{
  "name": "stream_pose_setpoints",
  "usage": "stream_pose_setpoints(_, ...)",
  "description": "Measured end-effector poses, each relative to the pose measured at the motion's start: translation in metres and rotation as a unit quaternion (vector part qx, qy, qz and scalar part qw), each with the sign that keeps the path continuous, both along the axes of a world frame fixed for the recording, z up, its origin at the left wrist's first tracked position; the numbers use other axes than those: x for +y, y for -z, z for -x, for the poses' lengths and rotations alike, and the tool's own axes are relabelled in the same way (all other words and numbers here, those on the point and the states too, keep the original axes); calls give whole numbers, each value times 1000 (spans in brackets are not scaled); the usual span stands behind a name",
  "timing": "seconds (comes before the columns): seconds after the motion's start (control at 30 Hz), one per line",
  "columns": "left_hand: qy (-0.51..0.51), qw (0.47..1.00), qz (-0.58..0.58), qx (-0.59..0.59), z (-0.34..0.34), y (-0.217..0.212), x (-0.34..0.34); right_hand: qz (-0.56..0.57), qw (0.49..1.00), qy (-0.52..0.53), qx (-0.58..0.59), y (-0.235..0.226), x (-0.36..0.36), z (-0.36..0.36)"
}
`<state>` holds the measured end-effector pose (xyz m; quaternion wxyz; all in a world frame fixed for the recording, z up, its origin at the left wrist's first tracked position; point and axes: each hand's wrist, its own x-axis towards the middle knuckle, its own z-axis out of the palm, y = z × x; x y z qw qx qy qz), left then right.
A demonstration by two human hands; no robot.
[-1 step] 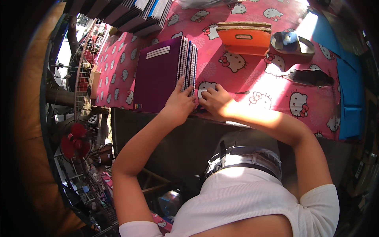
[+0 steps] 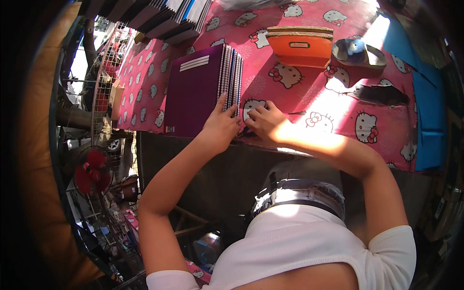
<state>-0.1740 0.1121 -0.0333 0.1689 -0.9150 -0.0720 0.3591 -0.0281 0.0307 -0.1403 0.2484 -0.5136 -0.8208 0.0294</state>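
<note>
A stack of wire-bound notebooks lies on the table's near side, the top one with a purple cover (image 2: 193, 92). Their coils (image 2: 231, 77) run along the right edge. My left hand (image 2: 220, 126) is at the stack's lower right corner, index finger stretched along the coil edge and the other fingers bent over it. Just right of that corner, my right hand (image 2: 265, 122) has its fingers curled in a pinch close to the left fingertips. Something small and dark shows below the fingertips, too hidden to name.
More wire-bound notebooks (image 2: 169, 21) are piled at the far left. An orange box-like holder (image 2: 302, 50), a sandal-shaped item (image 2: 360, 53) and a dark pouch-like item (image 2: 382, 94) sit on the pink patterned tablecloth (image 2: 285, 94). Blue sheets (image 2: 430, 121) line the right edge; a red fan (image 2: 93, 171) stands left.
</note>
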Motion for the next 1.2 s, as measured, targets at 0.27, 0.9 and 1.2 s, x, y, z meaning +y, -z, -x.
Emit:
stream_pose_setpoints(0.27, -41, 998, 18, 54, -12, -8, -3, 195, 976, -21, 91, -12, 16, 2)
stream_pose_setpoints(0.9, -23, 999, 20, 39, -9, -5, -1, 76, 996, -33, 32, 8, 14, -1)
stream_pose_setpoints(1.2, -156, 920, 88, -348, 21, -49, 10, 618, 707, -7, 344, -35, 50, -16)
